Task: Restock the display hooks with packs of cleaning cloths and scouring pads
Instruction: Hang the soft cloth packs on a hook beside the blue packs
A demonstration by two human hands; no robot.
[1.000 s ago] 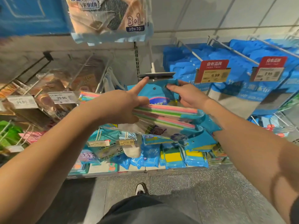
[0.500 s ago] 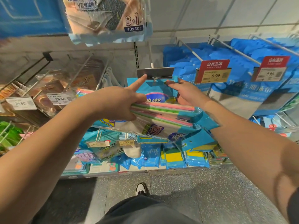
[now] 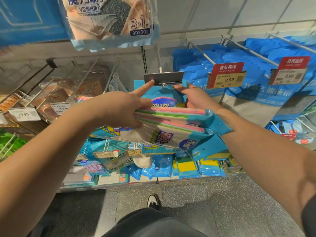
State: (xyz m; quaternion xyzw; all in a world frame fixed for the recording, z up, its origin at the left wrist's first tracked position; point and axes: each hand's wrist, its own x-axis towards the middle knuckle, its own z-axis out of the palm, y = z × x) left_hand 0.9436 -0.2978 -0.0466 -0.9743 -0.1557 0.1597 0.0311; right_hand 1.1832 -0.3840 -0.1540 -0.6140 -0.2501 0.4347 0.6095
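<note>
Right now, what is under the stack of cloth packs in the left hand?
Under the stack: hanging packs, price tags and sponge packs. Their hooks stay mostly covered.

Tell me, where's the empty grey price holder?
In the head view, the grey price holder sits centre, at the hook's tip, between the left hand's pointing finger and the right hand.

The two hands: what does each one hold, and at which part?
The left hand grips a stack of cloth packs at its left end. The right hand holds one blue pack at its top edge, under the hook.
</note>
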